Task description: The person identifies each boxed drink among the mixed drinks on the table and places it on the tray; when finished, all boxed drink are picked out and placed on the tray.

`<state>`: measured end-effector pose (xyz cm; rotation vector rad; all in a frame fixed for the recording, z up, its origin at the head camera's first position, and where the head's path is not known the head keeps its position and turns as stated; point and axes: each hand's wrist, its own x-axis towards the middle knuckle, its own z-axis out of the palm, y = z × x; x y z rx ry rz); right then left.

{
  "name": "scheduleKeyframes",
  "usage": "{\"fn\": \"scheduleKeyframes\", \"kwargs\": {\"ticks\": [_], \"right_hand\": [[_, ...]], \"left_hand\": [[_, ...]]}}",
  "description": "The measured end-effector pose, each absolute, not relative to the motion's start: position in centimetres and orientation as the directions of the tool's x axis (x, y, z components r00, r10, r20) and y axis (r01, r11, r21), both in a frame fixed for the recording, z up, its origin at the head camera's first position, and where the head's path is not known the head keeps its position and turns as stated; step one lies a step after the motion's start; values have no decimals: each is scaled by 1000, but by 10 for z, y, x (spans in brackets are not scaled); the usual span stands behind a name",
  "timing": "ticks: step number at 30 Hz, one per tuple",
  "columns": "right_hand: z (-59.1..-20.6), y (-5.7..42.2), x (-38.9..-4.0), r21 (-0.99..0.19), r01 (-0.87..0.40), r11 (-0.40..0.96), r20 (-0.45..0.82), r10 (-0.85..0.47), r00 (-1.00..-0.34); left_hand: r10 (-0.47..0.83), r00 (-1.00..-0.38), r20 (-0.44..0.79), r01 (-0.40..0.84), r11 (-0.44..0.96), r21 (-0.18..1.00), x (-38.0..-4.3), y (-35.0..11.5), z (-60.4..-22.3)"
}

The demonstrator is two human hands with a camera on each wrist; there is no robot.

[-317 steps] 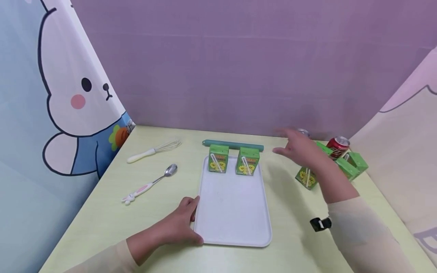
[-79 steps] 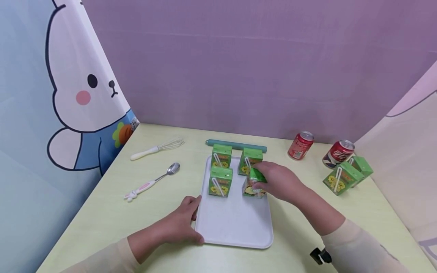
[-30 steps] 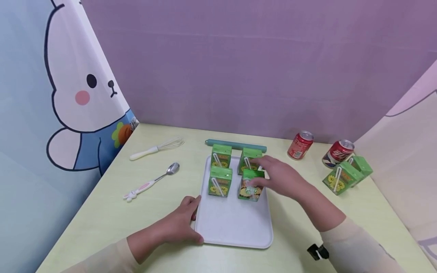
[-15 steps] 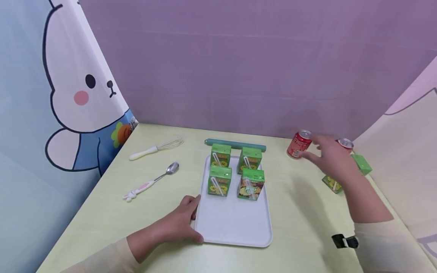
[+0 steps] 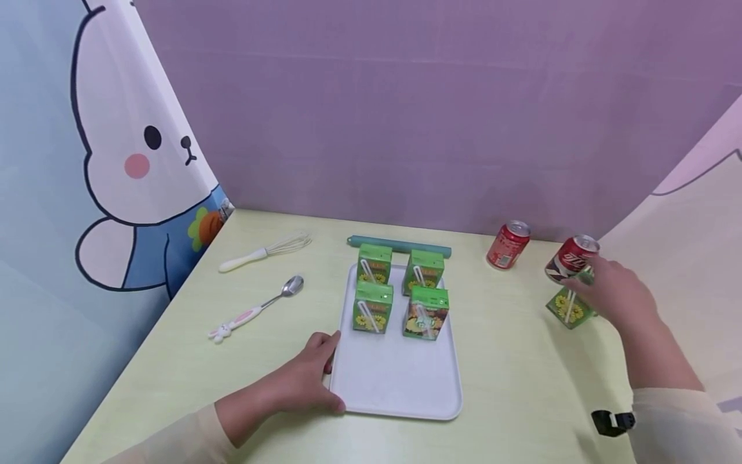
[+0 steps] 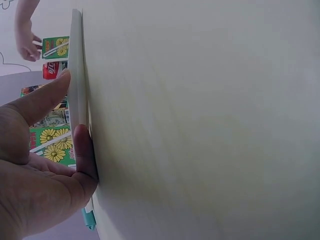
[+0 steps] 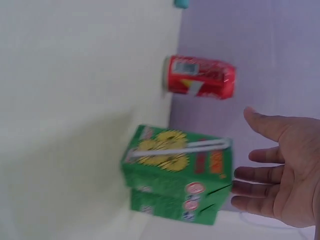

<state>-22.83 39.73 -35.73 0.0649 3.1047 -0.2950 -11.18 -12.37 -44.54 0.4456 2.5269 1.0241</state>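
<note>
My left hand [image 5: 310,377] holds the left edge of a white tray [image 5: 400,380]. In the left wrist view its thumb and a bent finger lie along the tray rim [image 6: 76,55]. Several green juice boxes with straws stand in two rows on the tray, among them a front-left box [image 5: 373,309] and a front-right box [image 5: 426,316] with a browner printed side. My right hand [image 5: 623,293] is at a juice box [image 5: 568,309] on the right. In the right wrist view its fingers are spread by the top of that box [image 7: 175,160], with a second juice box [image 7: 172,207] beside it.
Behind the right-hand boxes stand a red soda can [image 5: 508,246] and another can [image 5: 572,258]. A teal stick [image 5: 400,247] lies behind the tray. To the left lie a whisk [image 5: 263,252] and a rabbit-handled spoon [image 5: 255,309]. A purple backdrop [image 5: 377,129] closes the rear.
Two more juice boxes have come onto the tray. The right hand has left the front-right box and moved right to the remaining boxes. The left hand has stayed at the tray.
</note>
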Motion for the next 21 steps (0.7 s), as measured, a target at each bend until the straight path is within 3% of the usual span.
{"fn": "scheduleKeyframes", "kwargs": {"ticks": [9, 21], "right_hand": [[-386, 416, -237, -201, 63, 978, -42, 55, -998], [-392, 417, -241, -188, 70, 980, -41, 64, -997]], "left_hand": [[422, -880, -220, 152, 688, 709, -113, -125, -450], [420, -883, -212, 158, 689, 707, -113, -124, -449]]}}
